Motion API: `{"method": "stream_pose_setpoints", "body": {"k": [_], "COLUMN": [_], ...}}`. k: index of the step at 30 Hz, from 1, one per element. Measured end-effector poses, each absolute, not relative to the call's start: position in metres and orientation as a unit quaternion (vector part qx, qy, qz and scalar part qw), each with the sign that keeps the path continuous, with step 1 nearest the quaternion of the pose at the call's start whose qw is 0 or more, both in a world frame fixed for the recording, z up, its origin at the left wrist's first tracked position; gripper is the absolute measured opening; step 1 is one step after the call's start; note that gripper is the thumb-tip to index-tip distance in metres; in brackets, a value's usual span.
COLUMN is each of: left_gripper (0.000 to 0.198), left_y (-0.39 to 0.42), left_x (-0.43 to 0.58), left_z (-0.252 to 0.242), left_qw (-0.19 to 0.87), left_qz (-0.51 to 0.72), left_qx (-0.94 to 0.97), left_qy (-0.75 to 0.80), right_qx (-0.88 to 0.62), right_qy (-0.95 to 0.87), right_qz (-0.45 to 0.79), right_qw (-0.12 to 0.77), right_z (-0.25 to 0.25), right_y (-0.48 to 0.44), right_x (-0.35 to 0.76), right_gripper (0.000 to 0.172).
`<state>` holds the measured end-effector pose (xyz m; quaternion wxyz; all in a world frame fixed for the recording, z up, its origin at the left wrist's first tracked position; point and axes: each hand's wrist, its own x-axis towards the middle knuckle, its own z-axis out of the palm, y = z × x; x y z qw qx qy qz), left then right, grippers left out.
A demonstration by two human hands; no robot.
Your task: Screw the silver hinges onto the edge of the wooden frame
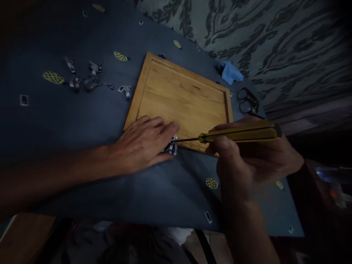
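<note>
A wooden panel [178, 97] with a raised frame lies flat on the dark blue cloth. At its near edge my left hand [145, 143] pinches a small metal hinge [173, 147], thumb and fingers around it, partly hiding it. My right hand [244, 157] is closed round the yellow handle of a screwdriver [236, 134]. The screwdriver's thin shaft points left, its tip at the hinge beside my left thumb. Whether the tip sits in a screw is too small to tell.
Several metal hinges [95, 68] and loose screws [110, 86] lie left of the panel, with a single hinge [126, 91] close to its left edge. Beyond the right side are a blue cloth [230, 72] and glasses [249, 102]. A patterned wall [247, 33] borders the table.
</note>
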<state>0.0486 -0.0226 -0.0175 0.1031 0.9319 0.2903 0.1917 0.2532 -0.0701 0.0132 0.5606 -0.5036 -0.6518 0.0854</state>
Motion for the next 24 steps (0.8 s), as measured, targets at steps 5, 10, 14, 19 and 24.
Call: {"method": "stream_pose_setpoints", "body": {"k": [5, 10, 14, 19, 24], "left_gripper": [0.041, 0.043, 0.043, 0.041, 0.043], "left_y": [-0.022, -0.022, -0.022, -0.022, -0.022], "left_x": [0.047, 0.047, 0.048, 0.048, 0.048], "left_z": [-0.018, -0.019, -0.018, -0.018, -0.020], "left_qw": [0.107, 0.107, 0.101, 0.109, 0.107], "left_qz": [0.198, 0.198, 0.195, 0.188, 0.197], "left_qx": [0.932, 0.933, 0.935, 0.933, 0.932], "left_qy": [0.285, 0.281, 0.280, 0.288, 0.286], "right_qx": [-0.508, -0.493, -0.429, -0.451, -0.487], "right_qy": [-0.632, -0.593, -0.608, -0.638, -0.626], "right_qz": [-0.009, -0.030, -0.134, -0.040, -0.023], "right_qw": [0.585, 0.635, 0.654, 0.623, 0.608], "right_z": [0.006, 0.007, 0.013, 0.013, 0.007], "right_y": [-0.069, -0.065, -0.062, -0.067, -0.069], "right_x": [0.241, 0.236, 0.239, 0.244, 0.246], "right_gripper": [0.012, 0.027, 0.030, 0.016, 0.017]}}
